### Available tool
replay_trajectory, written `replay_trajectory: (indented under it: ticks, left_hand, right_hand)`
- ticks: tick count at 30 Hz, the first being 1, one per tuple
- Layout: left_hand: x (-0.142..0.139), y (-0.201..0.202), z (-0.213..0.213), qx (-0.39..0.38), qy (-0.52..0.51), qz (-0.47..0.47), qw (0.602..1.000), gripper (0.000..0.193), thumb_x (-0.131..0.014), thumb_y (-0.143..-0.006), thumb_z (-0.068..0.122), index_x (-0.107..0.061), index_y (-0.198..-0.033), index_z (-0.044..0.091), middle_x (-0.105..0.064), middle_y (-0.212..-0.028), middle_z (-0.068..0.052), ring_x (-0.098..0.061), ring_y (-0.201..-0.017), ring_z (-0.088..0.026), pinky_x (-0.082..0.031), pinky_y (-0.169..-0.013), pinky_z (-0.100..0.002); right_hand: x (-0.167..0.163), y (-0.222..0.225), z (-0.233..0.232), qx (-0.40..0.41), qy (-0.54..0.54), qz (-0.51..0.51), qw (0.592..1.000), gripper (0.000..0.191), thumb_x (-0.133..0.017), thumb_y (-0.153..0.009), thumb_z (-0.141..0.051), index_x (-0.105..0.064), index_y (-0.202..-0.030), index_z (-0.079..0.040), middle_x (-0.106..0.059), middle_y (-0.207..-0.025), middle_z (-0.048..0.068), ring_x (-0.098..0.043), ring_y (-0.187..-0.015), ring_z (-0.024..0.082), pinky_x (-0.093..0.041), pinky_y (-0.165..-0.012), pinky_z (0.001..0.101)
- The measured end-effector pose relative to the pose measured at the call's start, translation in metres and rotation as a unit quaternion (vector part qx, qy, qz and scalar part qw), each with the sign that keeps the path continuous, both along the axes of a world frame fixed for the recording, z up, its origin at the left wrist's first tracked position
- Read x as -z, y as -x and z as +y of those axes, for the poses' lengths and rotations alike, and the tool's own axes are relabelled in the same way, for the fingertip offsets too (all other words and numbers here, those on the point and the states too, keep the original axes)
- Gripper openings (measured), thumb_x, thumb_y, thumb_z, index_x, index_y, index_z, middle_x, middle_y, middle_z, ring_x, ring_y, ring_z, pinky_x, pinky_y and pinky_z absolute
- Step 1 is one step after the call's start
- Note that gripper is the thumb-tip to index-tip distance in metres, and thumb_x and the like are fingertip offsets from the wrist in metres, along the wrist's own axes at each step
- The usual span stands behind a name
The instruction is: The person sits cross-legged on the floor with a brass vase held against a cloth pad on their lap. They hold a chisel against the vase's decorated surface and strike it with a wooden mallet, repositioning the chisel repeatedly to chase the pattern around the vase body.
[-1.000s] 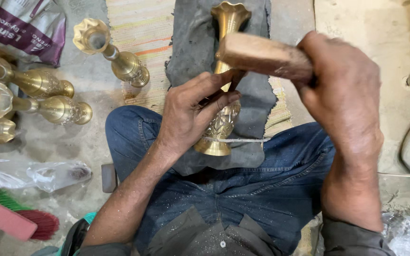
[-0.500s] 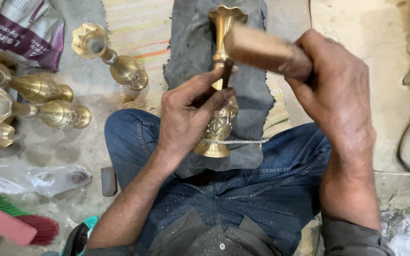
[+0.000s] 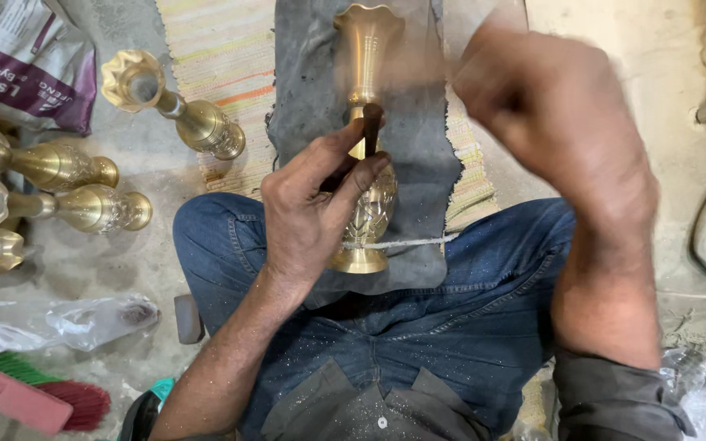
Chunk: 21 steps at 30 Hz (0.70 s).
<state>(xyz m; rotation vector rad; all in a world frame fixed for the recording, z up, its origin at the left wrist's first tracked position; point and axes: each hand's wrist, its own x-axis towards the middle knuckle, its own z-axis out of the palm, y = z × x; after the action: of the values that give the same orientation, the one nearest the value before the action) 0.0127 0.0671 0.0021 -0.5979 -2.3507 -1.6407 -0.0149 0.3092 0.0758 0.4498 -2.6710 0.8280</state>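
- The brass vase (image 3: 367,147) lies lengthwise on a grey cloth (image 3: 308,90) spread over the seated person's lap, its flared mouth pointing to twelve o'clock and its round foot toward six.
- The left hand (image 3: 308,216) comes in from seven o'clock; its fingers are curled around a dark slim punch (image 3: 372,124), pinching it upright against the vase's neck while the palm lies over the belly.
- The right hand (image 3: 561,131), at two o'clock, is a blur; it looks closed around something, but I cannot tell what it grips.
- A thin white cord (image 3: 406,242) crosses the vase near its foot.
- The vase looks to me rigid, fairly heavy, smooth and apt to roll; the thin neck and scalloped rim seem the parts easiest to dent, so the belly or foot is the safer hold.
- More brass vases (image 3: 91,208) lie on the floor at nine to ten o'clock.
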Motion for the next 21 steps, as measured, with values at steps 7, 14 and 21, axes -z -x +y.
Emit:
replay_trajectory:
  ticks: [7,14,21]
  left_hand:
    - [-0.007,0.002,-0.003,0.012,0.015,0.014,1.000,0.036,-0.078,-0.101,0.016,-0.068,-0.134,0.006,-0.078,-0.113,-0.006,-0.077,-0.096,-0.011,-0.065,-0.079,-0.027]
    - [-0.009,0.004,-0.002,0.018,0.008,-0.035,0.999,0.038,-0.079,-0.097,0.015,-0.068,-0.132,0.005,-0.077,-0.102,-0.005,-0.075,-0.088,-0.010,-0.064,-0.074,-0.027]
    - [-0.006,0.008,-0.005,0.033,0.014,-0.005,0.999,0.034,-0.079,-0.099,0.015,-0.069,-0.129,0.004,-0.077,-0.107,-0.006,-0.077,-0.093,-0.011,-0.065,-0.077,-0.027]
  right_hand:
    - [-0.013,-0.009,-0.008,0.006,-0.172,0.075,0.982,0.023,-0.084,-0.087,-0.011,-0.063,-0.092,-0.003,-0.061,-0.069,0.009,-0.061,-0.064,0.024,-0.048,-0.062,0.0398]
    - [-0.012,-0.013,-0.007,-0.011,-0.244,0.082,0.966,0.026,-0.088,-0.088,-0.008,-0.066,-0.102,-0.005,-0.069,-0.082,0.011,-0.070,-0.078,0.032,-0.053,-0.065,0.0412]
    - [-0.003,-0.012,-0.002,-0.017,-0.060,0.010,0.998,0.018,-0.080,-0.097,-0.006,-0.065,-0.107,-0.006,-0.068,-0.089,0.012,-0.072,-0.082,0.027,-0.055,-0.073,0.0384]
